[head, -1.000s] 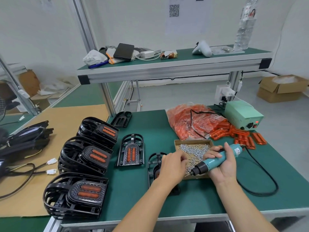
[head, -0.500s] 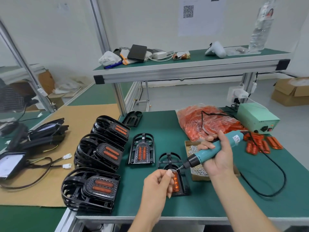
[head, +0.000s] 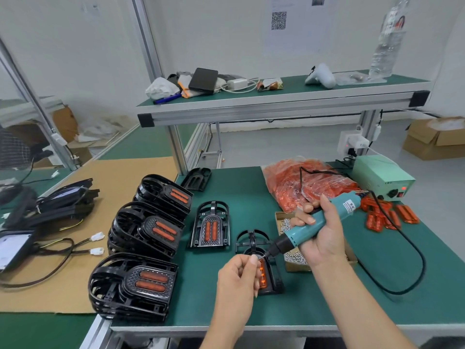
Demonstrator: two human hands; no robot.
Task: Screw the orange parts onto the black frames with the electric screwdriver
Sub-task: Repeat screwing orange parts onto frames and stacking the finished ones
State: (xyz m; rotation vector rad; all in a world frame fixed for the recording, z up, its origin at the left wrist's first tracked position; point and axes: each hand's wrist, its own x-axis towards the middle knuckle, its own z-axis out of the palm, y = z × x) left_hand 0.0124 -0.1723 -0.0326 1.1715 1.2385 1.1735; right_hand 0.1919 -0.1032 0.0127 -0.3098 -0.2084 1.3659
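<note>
Left hand [head: 237,277] pinches a screw onto the bit; right hand [head: 320,234] wraps the screwdriver [head: 312,224]. Finished frames [head: 141,280] stacked at nine o'clock; current frame [head: 261,263] not yet screwed.

We've got one head-worn wide-angle view, looking forward and down over the green bench [head: 226,187]. Both forearms enter from the bottom edge, hands close to the lens at centre. Upper shelf [head: 276,102] and back wall fill the top. No second view.
</note>
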